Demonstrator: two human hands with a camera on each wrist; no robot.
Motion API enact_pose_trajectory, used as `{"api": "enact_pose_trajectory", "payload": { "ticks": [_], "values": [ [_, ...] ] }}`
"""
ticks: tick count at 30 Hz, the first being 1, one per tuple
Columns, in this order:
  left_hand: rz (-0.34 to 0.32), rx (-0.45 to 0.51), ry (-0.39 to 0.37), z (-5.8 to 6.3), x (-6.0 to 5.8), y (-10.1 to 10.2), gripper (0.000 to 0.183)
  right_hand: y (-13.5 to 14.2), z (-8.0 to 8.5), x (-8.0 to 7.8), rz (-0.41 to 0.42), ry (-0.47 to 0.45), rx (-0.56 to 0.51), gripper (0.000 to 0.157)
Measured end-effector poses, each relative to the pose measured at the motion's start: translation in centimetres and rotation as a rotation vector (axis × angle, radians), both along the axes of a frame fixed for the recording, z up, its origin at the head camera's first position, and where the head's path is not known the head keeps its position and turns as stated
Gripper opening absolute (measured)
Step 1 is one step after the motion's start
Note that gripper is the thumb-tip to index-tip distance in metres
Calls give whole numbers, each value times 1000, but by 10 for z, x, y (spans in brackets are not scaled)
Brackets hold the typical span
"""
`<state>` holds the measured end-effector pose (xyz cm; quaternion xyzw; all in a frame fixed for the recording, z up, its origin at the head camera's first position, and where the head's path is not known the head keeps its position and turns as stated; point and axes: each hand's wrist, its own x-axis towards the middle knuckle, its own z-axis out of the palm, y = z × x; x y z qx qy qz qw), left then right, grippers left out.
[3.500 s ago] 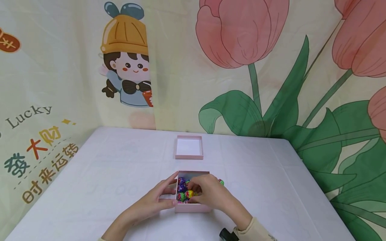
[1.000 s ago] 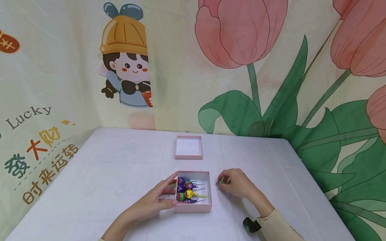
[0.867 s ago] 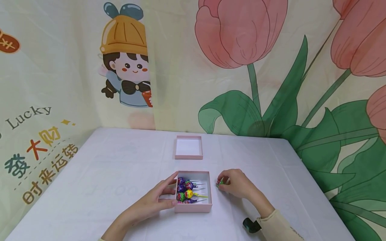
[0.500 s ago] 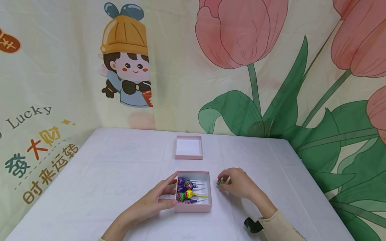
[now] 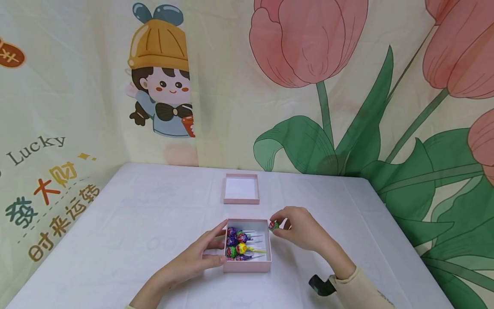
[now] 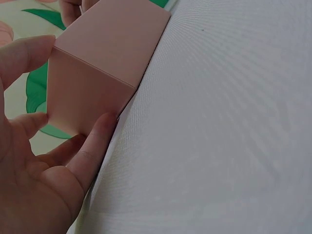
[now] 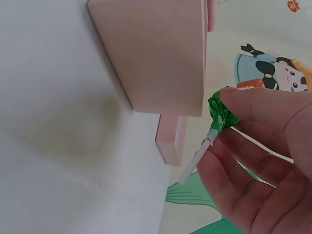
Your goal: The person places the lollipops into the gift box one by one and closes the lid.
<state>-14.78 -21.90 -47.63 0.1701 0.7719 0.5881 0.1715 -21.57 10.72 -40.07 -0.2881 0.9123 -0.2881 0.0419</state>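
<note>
A pink box (image 5: pixel 247 267) without its lid stands on the white table. Inside it, several wrapped lollipops (image 5: pixel 242 249) lie with heads to the left and sticks to the right. My left hand (image 5: pixel 197 255) rests against the box's left side; in the left wrist view its spread fingertips (image 6: pixel 100 126) touch that wall and the thumb is at the near top corner. Just right of the box's far right corner, my right hand (image 5: pixel 302 227) pinches a green-wrapped lollipop (image 7: pixel 220 114) between thumb and fingers. Its white stick points away from the thumb, toward the table.
The pink-edged lid (image 5: pixel 242 201) lies behind the box, its white inside facing up. A black device (image 5: pixel 322 286) sits at the right wrist by the cuff. Patterned cloth (image 5: pixel 224 86) hangs behind the table.
My right hand left the box and went to the table on its right. Since then, it has lifted the green lollipop up and left toward the box. My left hand stayed put.
</note>
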Motion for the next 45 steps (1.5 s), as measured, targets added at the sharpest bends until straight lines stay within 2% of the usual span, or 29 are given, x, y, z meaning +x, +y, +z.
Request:
{"api": "enact_pose_trajectory", "payload": {
  "ticks": [7,16,27,37,45],
  "values": [
    [4,-5,-2,0,0,0,90,-9,7,4,72,47,-31,23],
    [5,-4,-4,-2,0,0,90,-20,14,8,111,65,-32,23],
    [3,-9,0,-3,-1,-1,88,-37,14,15,156,8,-36,23],
    [-14,8,9,-4,-2,-2,88,-55,14,20,219,11,-30,21],
    [-12,13,15,-2,-1,-2,87,-63,5,22,255,-20,0,18]
  ]
}}
